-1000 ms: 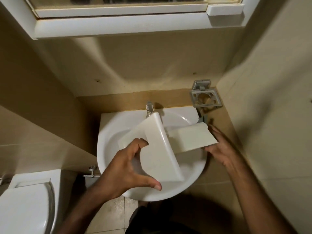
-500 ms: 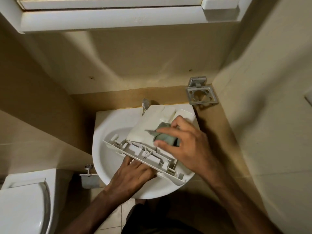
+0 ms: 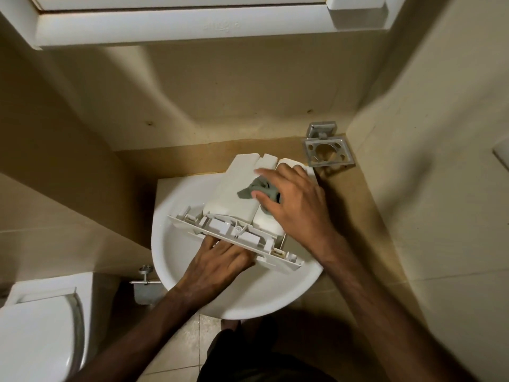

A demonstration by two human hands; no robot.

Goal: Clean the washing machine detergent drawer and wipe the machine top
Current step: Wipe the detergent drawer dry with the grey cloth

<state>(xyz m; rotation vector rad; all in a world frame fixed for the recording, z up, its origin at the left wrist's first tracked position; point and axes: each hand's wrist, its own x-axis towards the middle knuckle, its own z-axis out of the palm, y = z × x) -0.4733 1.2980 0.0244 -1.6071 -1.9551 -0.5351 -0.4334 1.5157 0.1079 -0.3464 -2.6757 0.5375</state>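
The white detergent drawer (image 3: 234,198) lies upside down across the white sink (image 3: 248,296), its front panel toward me. My right hand (image 3: 296,205) grips a grey-green cloth (image 3: 261,190) and presses it on the drawer's underside near the far end. My left hand (image 3: 220,261) holds the front panel from below, fingers curled under its edge. The tap is hidden behind the drawer.
A metal toothbrush holder (image 3: 327,151) is fixed to the wall at the back right of the sink. A white toilet (image 3: 35,332) stands at the lower left. A white cabinet (image 3: 192,23) hangs overhead. Walls close in on both sides.
The drawer was turned over and laid across the sink. My right hand took up the cloth and has slid it toward the drawer's far end. My left hand moved under the front panel.
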